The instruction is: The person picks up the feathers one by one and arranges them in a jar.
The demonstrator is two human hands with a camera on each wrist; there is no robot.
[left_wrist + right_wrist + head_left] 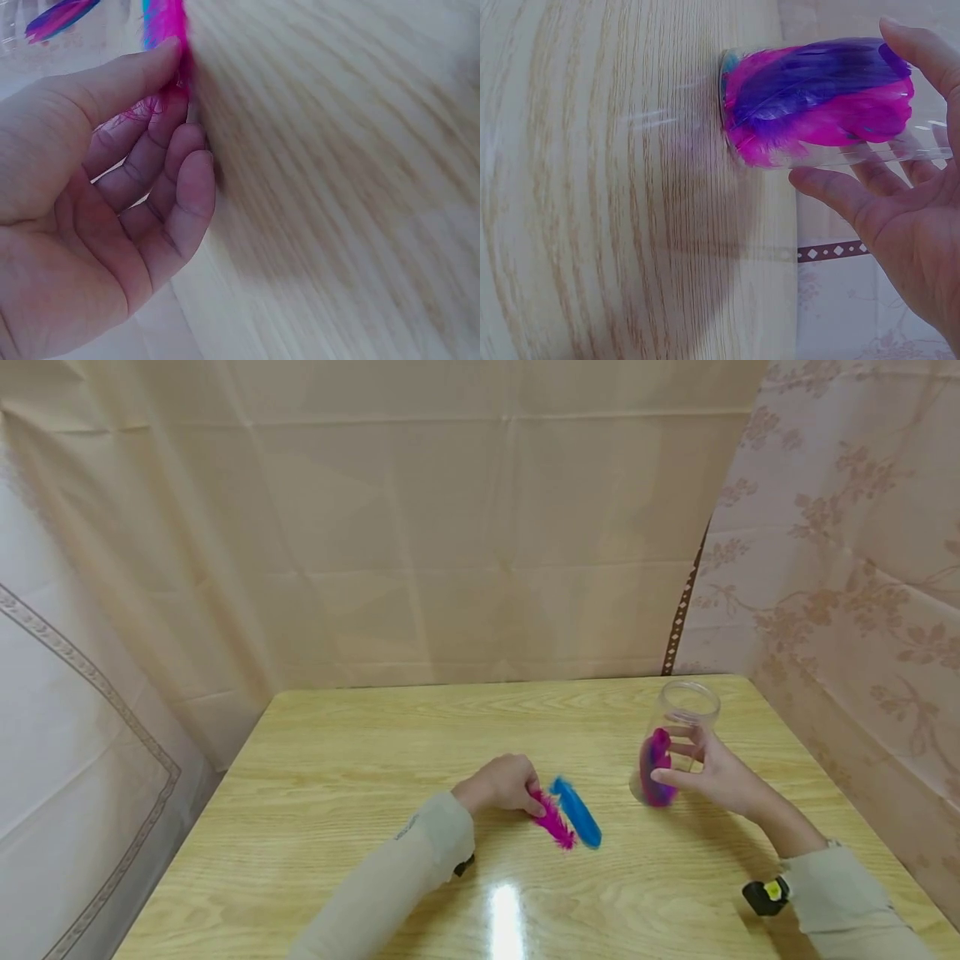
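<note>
In the head view, my left hand is low over the middle of the table. Its thumb and index finger pinch one end of a magenta feather, also seen at the top of the left wrist view. Beside it lies a bright blue feather on the tabletop. My right hand holds a clear open-topped jar at the right, thumb on one side and fingers round the other. Through the jar's wall show magenta and purple feathers, with a bit of teal near the base.
The wooden table ends at a beige cloth curtain behind. A flower-patterned cloth hangs along the right side, close to the jar. Each wrist wears a small dark device, such as the one on the right.
</note>
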